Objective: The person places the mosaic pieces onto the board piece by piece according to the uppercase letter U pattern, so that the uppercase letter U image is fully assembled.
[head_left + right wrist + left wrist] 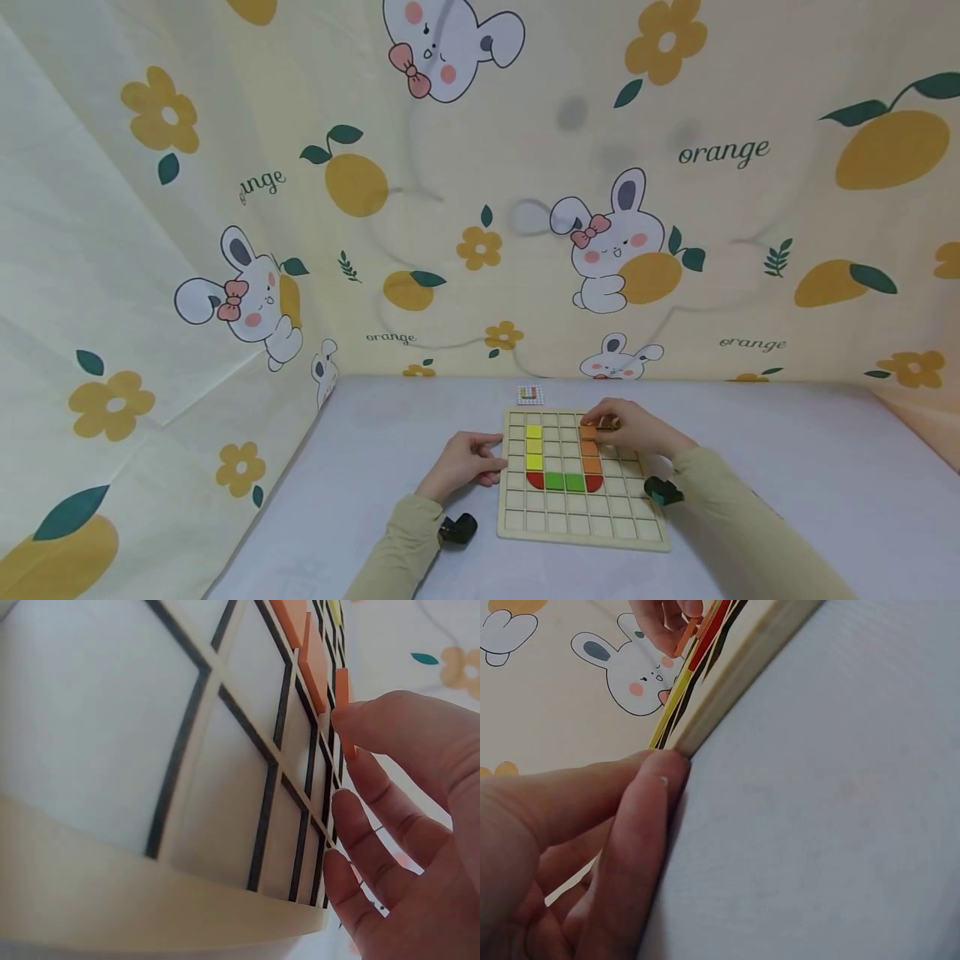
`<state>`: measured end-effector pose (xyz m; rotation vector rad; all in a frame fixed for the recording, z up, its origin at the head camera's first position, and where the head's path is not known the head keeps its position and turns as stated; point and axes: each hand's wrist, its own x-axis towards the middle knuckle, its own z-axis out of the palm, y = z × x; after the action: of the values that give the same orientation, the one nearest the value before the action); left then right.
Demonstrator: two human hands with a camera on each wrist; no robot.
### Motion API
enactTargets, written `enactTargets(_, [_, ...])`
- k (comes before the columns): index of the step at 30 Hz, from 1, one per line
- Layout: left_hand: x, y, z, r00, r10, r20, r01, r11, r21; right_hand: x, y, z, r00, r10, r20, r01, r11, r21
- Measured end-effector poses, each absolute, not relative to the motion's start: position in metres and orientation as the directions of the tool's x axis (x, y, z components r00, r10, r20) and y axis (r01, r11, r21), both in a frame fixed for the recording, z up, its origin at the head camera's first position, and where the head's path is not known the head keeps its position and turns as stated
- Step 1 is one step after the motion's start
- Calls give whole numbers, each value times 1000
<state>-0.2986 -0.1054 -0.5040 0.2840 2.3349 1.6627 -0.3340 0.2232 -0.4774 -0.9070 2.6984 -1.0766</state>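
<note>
My right hand (637,429) pinches an orange square tile (343,686) between thumb and index finger, tilted on edge over the upper right of a wooden grid board (585,537). Just below it, more orange tiles (592,465) lie in the same column. Three yellow tiles (534,446) form a column on the left. Between two red rounded-corner tiles (594,483) sit two green tiles (564,482), completing a U shape. At the board's left edge, my left hand (461,461) rests its thumb and index fingertips against the wood; its other fingers are bent beneath.
Behind the board lies a small card (530,395) printed with a coloured U on a grid. The white table (375,500) meets a patterned cloth backdrop (450,333) at the rear and left. Dark wrist cameras (459,529) are strapped to both wrists.
</note>
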Motion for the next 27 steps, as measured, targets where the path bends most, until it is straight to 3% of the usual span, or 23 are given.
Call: enactTargets(27, [-297, -105, -502, -947, 300, -113, -10, 326, 945, -335, 218, -482, -873, -482, 75, -400, 620, -675])
